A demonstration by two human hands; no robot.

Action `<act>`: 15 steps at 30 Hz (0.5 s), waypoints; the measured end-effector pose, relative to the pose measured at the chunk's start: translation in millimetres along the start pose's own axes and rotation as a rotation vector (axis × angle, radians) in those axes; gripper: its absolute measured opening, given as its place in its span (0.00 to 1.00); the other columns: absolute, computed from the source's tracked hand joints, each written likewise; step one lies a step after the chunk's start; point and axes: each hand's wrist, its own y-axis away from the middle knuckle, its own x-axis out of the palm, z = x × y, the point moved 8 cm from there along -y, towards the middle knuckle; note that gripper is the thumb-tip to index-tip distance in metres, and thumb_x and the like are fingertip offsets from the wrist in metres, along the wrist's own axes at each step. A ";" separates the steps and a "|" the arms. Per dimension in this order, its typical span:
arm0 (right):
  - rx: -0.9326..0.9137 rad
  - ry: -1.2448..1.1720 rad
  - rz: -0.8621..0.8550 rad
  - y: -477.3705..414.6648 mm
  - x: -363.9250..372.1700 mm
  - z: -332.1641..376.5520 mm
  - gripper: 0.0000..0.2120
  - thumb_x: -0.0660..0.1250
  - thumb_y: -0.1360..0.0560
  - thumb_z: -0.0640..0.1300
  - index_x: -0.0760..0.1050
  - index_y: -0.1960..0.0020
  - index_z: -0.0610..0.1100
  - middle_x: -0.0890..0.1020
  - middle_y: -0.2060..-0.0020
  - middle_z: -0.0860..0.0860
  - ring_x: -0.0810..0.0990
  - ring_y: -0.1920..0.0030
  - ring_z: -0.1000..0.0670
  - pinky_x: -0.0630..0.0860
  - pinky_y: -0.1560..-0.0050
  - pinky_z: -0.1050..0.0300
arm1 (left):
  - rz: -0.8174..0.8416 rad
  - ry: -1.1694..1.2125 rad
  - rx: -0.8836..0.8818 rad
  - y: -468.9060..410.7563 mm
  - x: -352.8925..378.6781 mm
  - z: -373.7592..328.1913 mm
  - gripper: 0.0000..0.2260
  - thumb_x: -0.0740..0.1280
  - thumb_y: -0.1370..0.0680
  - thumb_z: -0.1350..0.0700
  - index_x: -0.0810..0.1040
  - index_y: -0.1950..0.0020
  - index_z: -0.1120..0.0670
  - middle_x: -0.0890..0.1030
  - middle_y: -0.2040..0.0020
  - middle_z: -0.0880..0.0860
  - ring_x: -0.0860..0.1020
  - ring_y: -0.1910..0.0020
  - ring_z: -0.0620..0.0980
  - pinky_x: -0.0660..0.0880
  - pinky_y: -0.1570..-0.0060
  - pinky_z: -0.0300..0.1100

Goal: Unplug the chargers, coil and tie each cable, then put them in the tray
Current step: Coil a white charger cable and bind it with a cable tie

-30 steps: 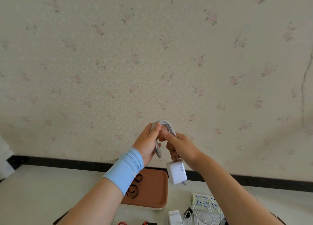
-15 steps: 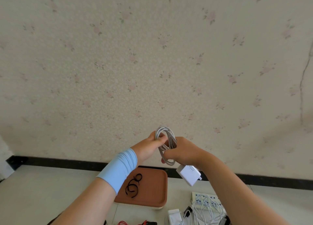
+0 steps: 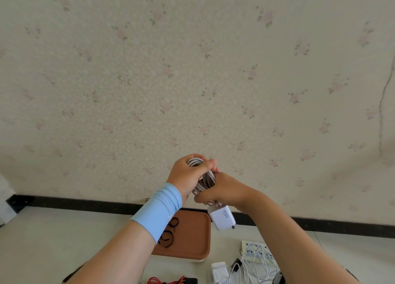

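Hands raised, left hand (image 3: 188,176) and right hand (image 3: 222,190) gripping coiled white cable (image 3: 204,180), dangling charger (image 3: 222,217) marked "90W"

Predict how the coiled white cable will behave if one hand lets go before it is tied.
The coiled white cable looks floppy, so its loops would probably spring loose. The charger block dangling below likely drags one end down. Both the left hand and right hand grip it.
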 end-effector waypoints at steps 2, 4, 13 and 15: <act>0.007 -0.035 0.054 0.4 -2.3 -1.4 0.14 0.77 0.33 0.44 0.81 0.50 0.39 0.83 0.59 0.45 0.81 0.56 0.50 0.78 0.49 0.53 | 0.003 0.012 0.010 1.3 0.4 -2.9 0.07 0.73 0.25 0.58 0.77 0.60 0.56 0.84 0.61 0.60 0.84 0.58 0.59 0.81 0.52 0.49; 0.000 -0.037 0.086 1.8 -4.6 -1.4 0.16 0.78 0.32 0.49 0.84 0.47 0.43 0.85 0.53 0.48 0.82 0.50 0.51 0.76 0.42 0.54 | 0.005 0.062 -0.006 1.7 2.3 -2.4 0.08 0.72 0.24 0.58 0.77 0.61 0.56 0.82 0.64 0.60 0.82 0.60 0.58 0.81 0.51 0.51; -0.089 -0.318 0.392 19.4 9.4 10.3 0.31 0.74 0.31 0.65 0.82 0.44 0.40 0.84 0.48 0.40 0.83 0.46 0.43 0.77 0.37 0.48 | 0.106 0.396 -0.094 1.1 8.4 -9.5 0.11 0.68 0.22 0.59 0.68 0.60 0.51 0.67 0.75 0.49 0.65 0.78 0.45 0.74 0.73 0.40; -0.087 -0.344 0.438 21.1 21.2 12.4 0.35 0.72 0.33 0.70 0.80 0.44 0.39 0.83 0.53 0.42 0.81 0.56 0.49 0.78 0.52 0.57 | 0.137 0.378 -0.102 3.4 13.3 -10.7 0.09 0.67 0.21 0.60 0.69 0.58 0.52 0.67 0.74 0.50 0.65 0.79 0.45 0.70 0.77 0.38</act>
